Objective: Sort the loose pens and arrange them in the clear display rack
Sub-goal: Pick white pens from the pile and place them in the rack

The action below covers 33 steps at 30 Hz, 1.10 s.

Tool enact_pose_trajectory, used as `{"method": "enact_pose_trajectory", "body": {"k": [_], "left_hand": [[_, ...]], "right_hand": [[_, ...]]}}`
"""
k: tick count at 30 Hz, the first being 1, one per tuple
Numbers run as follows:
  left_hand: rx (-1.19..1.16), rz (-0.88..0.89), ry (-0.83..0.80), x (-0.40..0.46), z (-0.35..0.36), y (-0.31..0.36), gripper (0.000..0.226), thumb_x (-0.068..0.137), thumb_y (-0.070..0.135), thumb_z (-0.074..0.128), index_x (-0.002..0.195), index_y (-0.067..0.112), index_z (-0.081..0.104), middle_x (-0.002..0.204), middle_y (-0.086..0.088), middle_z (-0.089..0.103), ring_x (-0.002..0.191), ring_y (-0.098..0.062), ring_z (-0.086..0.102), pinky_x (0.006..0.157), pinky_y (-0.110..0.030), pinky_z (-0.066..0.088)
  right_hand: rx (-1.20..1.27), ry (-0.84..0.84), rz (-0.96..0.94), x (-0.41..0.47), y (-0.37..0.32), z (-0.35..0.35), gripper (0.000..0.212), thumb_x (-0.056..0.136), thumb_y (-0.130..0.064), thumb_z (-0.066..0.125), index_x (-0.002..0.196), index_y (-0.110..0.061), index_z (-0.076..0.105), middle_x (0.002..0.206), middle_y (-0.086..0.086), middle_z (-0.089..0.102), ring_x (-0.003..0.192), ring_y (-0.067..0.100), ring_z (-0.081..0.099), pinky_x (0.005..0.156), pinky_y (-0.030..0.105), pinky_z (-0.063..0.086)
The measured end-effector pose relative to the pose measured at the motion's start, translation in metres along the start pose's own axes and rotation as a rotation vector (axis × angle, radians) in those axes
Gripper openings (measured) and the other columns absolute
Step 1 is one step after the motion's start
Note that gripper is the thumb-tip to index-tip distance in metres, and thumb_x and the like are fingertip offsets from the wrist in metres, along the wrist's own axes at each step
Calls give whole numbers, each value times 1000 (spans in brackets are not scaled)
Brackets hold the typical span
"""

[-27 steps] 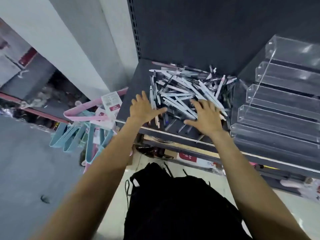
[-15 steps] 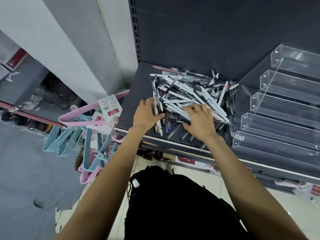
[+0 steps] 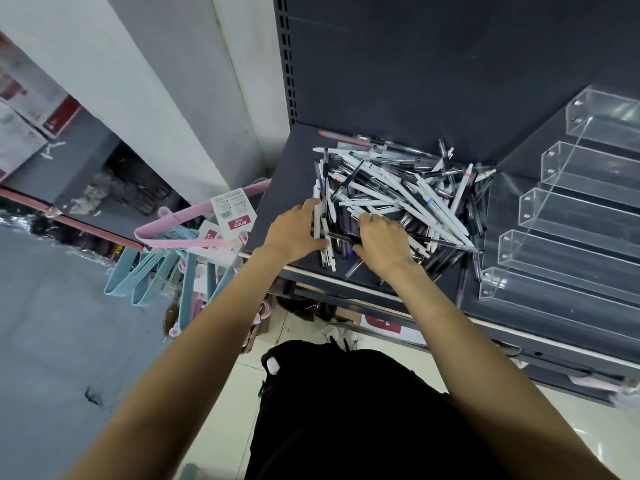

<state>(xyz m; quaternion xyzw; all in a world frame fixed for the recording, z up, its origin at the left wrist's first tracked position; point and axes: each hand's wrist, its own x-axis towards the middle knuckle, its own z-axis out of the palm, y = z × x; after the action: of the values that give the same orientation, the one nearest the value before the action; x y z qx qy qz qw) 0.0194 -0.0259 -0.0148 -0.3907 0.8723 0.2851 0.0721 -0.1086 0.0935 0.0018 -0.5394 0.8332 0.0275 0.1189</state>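
I am at the sorting step, both hands down in the heap of loose pens (image 3: 394, 199) that lies on the dark shelf (image 3: 287, 188), with none of them in the rack yet as far as I can see. My left hand (image 3: 294, 230) sits at the heap's left edge, fingers stretched forward along a few white pens (image 3: 323, 233) that lie roughly side by side, thumb pressed against their near ends; I read it as gathering them, not a full grip. My right hand (image 3: 382, 242) is bent over the middle of the pile with its fingers curled down among the pens, and a dark pen (image 3: 341, 237) runs between my two hands, but I cannot tell whether my fingers have truly closed on anything. The clear display rack (image 3: 568, 216) stands just right of the heap, its stepped troughs looking empty. Next, I judge, I need to pull out one kind, white from black, square the ends, lift the bunch clear of the tangle and lay it level in one trough. As for writing, a white hang tag (image 3: 232, 209) on the pink hangers (image 3: 194, 223) left of the shelf carries a barcode and a red label that seems to read "ANGO" upside down; print on the pens is too small to read.
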Motion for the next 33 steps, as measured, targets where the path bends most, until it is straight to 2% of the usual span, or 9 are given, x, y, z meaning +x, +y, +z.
{"method": "enact_pose_trajectory", "body": {"k": [3,5,10,17,20,24,26,30,33], "left_hand": [[-32,22,-5,2,-2,-2,72,81,29,72,143,30,35,122,-11,56,107,-31,59,96,-41,43],[-74,27,8,2,-3,-6,57,84,42,67,135,34,44,120,-6,57,102,-26,61,95,-40,46],[-147,-72,145,15,-5,-6,31,92,48,54,109,22,56,108,-4,65,101,-26,60,80,-33,44],[-472,-225,135,25,-6,-2,58,86,34,69,132,13,41,99,-7,70,89,-32,68,85,-45,54],[-599,-223,192,15,-16,-2,46,87,23,69,128,9,53,93,-7,70,89,-29,69,79,-44,57],[-1104,-95,117,-27,-37,33,24,92,9,60,116,7,62,103,-11,69,85,-21,68,70,-31,59],[-1203,-13,31,-44,-39,53,24,94,8,55,117,8,61,108,-8,68,85,-16,69,66,-28,58],[-1190,27,1,-50,-33,75,22,97,7,50,115,11,62,109,-2,69,86,-12,70,62,-28,58],[-1156,49,-36,-49,-30,86,24,98,10,49,119,10,61,106,1,71,85,-15,72,64,-25,56]], "right_hand": [[5,-48,-35,1,6,2,40,90,-24,62,123,-5,48,121,13,56,114,30,52,97,39,41],[25,-47,-31,-1,13,4,38,91,-21,61,124,-6,49,124,12,54,117,30,49,100,39,40],[94,0,-31,-7,21,3,27,93,-10,54,119,-6,51,117,12,56,109,30,55,91,38,45],[235,52,50,-12,25,-6,29,100,-17,43,127,-7,42,103,11,58,81,26,59,61,30,41],[545,22,131,-15,24,-19,27,100,-30,44,119,-11,44,77,2,53,64,18,51,55,30,37],[1612,-59,314,-27,14,-50,22,101,-25,41,103,-12,57,71,-2,50,60,10,47,58,22,41],[1889,-42,335,-31,12,-61,20,100,-19,43,98,-10,61,77,1,59,68,12,57,69,27,52],[1855,75,438,-30,16,-67,18,90,-30,60,85,-19,73,100,-1,68,103,18,56,97,37,40],[1739,112,440,-32,18,-67,17,86,-36,65,88,-22,76,104,-3,70,96,10,62,89,24,46]]}}
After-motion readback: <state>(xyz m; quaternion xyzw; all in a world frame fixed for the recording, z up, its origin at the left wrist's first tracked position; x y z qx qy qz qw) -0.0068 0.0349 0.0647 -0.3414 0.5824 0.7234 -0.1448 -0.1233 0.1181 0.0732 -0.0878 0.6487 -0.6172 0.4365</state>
